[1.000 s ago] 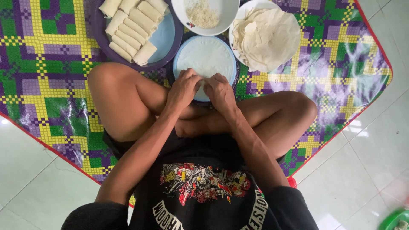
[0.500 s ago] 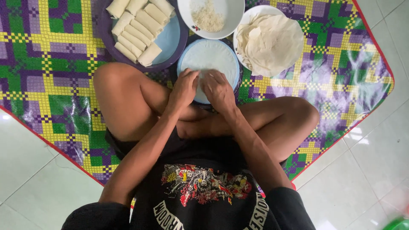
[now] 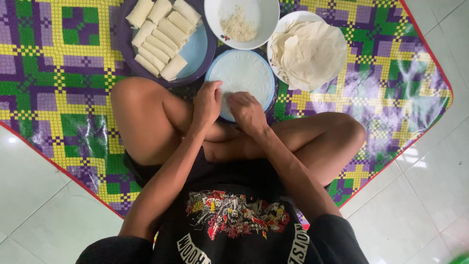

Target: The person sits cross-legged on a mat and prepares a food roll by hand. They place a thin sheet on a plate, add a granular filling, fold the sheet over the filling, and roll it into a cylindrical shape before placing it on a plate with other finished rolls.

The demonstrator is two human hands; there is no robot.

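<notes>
Lower centre of frame: left hand [image 3: 207, 102] and right hand [image 3: 246, 111] side by side, fingers curled onto near edge of round wrapper [image 3: 242, 73] on light-blue plate [image 3: 264, 100]. Wrapper directly ahead, equally near both. Contents under fingers hidden. Beyond: bowl of filling [image 3: 238, 24]; finished rolls [image 3: 161, 36] upper left; wrapper stack [image 3: 310, 51] upper right.

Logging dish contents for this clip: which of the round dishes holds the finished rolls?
The purple-rimmed plate at far left; rolls lie side by side on it. The others hold filling, loose wrappers, or one flat sheet.

A thin, pale round wrapper [image 3: 242, 73] lies flat on a blue plate [image 3: 270, 98], its near edge under both hands.
</notes>
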